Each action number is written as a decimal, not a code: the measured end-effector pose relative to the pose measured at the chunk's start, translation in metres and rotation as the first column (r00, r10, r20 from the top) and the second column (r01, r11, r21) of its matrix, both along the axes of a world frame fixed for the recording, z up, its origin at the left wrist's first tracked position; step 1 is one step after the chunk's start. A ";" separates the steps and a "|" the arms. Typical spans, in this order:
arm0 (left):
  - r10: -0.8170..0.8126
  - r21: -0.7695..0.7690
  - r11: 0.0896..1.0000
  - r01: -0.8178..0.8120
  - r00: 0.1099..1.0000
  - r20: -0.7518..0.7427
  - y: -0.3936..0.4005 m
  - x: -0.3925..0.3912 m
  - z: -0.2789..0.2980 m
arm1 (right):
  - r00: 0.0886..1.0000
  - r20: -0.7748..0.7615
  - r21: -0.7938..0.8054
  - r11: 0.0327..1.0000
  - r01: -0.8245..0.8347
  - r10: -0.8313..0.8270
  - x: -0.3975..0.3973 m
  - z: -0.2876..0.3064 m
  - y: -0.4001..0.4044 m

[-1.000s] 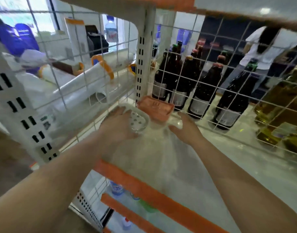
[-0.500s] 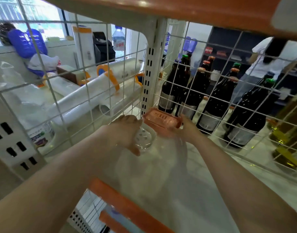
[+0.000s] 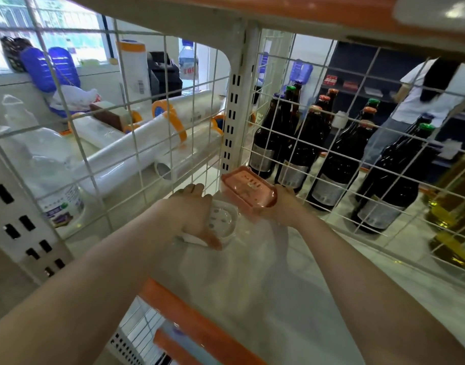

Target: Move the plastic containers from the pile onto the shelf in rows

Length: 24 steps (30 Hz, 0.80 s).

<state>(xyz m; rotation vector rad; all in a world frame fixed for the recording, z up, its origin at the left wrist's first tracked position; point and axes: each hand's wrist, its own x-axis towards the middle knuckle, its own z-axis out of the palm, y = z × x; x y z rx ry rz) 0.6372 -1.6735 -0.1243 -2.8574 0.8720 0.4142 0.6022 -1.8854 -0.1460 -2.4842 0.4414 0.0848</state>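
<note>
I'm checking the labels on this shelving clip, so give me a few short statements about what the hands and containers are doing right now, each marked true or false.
1. The left hand holds a clear white container. True.
2. The right hand holds a blue container. False: it holds an orange-pink container.
3. The orange-pink container sits near the back corner of the shelf, beside the upright post. True.
4. The dark bottles stand on the same side of the wire grid as the hands. False: they stand behind the grid.
5. Both hands are out of the shelf bay. False: both reach into it.
</note>
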 end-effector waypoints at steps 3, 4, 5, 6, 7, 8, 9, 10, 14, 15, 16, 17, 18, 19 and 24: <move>0.031 -0.039 0.999 -0.031 1.000 0.002 0.001 -0.009 -0.002 | 1.000 0.003 -0.007 1.000 0.015 -0.015 0.003 -0.003 -0.001; 0.037 -0.063 0.997 -0.037 0.999 0.005 0.002 -0.011 -0.004 | 1.000 0.013 -0.015 1.000 0.017 -0.017 0.001 -0.002 0.000; 0.042 -0.091 0.995 -0.042 0.999 0.006 0.002 -0.013 -0.006 | 1.000 0.016 -0.021 1.000 0.020 -0.020 -0.001 -0.001 0.001; 0.048 -0.121 0.991 -0.047 0.999 0.006 0.003 -0.016 -0.007 | 0.999 0.023 -0.016 0.999 0.029 -0.029 -0.004 0.001 0.002; 0.055 -0.143 0.988 -0.054 0.998 0.006 0.004 -0.019 -0.008 | 0.999 0.034 -0.013 0.999 0.035 -0.034 -0.006 0.001 0.002; 0.061 -0.157 0.986 -0.058 0.998 0.015 0.004 -0.022 -0.008 | 0.998 0.048 -0.015 0.999 0.046 -0.046 -0.009 0.002 0.002; 0.064 -0.163 0.985 -0.058 0.997 0.034 0.004 -0.025 -0.007 | 0.997 0.064 -0.032 0.998 0.056 -0.054 -0.012 0.003 0.002; 0.065 -0.166 0.985 -0.054 0.996 0.057 0.003 -0.028 -0.005 | 0.995 0.073 -0.045 0.997 0.070 -0.067 -0.017 0.005 0.003; 0.087 -0.227 0.972 -0.063 0.991 0.101 -0.001 -0.043 0.002 | 0.989 0.109 -0.045 0.994 0.103 -0.097 -0.040 0.012 0.000; 0.097 -0.253 0.965 -0.067 0.990 0.105 -0.001 -0.048 0.005 | 0.989 0.122 -0.058 0.994 0.094 -0.086 -0.046 0.013 -0.002; 0.101 -0.271 0.960 -0.067 0.988 0.115 -0.002 -0.052 0.009 | 0.988 0.130 -0.061 0.994 0.086 -0.077 -0.051 0.014 -0.003; 0.103 -0.277 0.959 -0.064 0.986 0.129 -0.002 -0.057 0.014 | 0.989 0.130 -0.067 0.994 0.084 -0.075 -0.057 0.015 -0.005; 0.102 -0.279 0.959 -0.060 0.985 0.142 -0.001 -0.062 0.018 | 0.989 0.129 -0.064 0.994 0.088 -0.079 -0.064 0.017 -0.005; 0.102 -0.276 0.959 -0.058 0.984 0.149 0.000 -0.066 0.022 | 0.988 0.127 -0.057 0.994 0.099 -0.091 -0.070 0.019 -0.004; 0.080 -0.228 0.973 -0.039 0.982 0.172 0.006 -0.086 0.030 | 0.981 0.159 -0.034 0.992 0.121 -0.114 -0.104 0.023 0.004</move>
